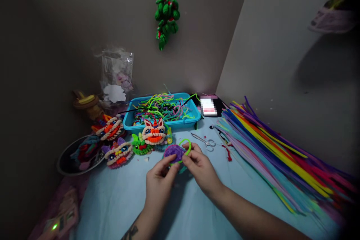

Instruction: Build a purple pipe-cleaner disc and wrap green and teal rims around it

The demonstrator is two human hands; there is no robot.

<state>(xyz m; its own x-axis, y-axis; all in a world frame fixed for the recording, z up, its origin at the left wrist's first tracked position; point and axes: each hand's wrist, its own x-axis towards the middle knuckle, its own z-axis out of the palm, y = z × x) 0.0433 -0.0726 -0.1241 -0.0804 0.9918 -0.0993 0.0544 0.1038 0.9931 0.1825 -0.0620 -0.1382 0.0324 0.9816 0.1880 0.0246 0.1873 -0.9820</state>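
Fingertips of both hands close on a small round purple piece of fuzzy stems and its bright green strand: the left hand (161,174) pinches the purple piece (173,153) between thumb and forefinger on its near side, while the right hand (198,163) has thumb and finger together at its right edge, gripping the green strand (185,141), which rises there in an open loop. The piece sits in front of the person, over the middle of the light blue tabletop (118,202); whether its underside touches the surface cannot be told. Just beyond it to the left stand colourful fuzzy animal faces: a pale one (154,133) with an orange mouth, a green one (141,144) next to it, a purple-eared one (119,153) and an orange-eared one (111,128) behind that. Behind the pale face, a blue tray (191,120) holds a tangle of cut strands (161,107). Scissors (204,141) lie near the right hand, their blades pointing away to the left, with a red scrap (229,154) farther right. A wide bundle of long, many-coloured stems (270,146) spreads along the right side. At far left, a metal bowl (59,165) holds dark and reddish material, too dim to make out. Above the tray, a green fuzzy ornament (166,13) hangs against the wall, and a clear plastic bag (116,67) stands behind the faces.
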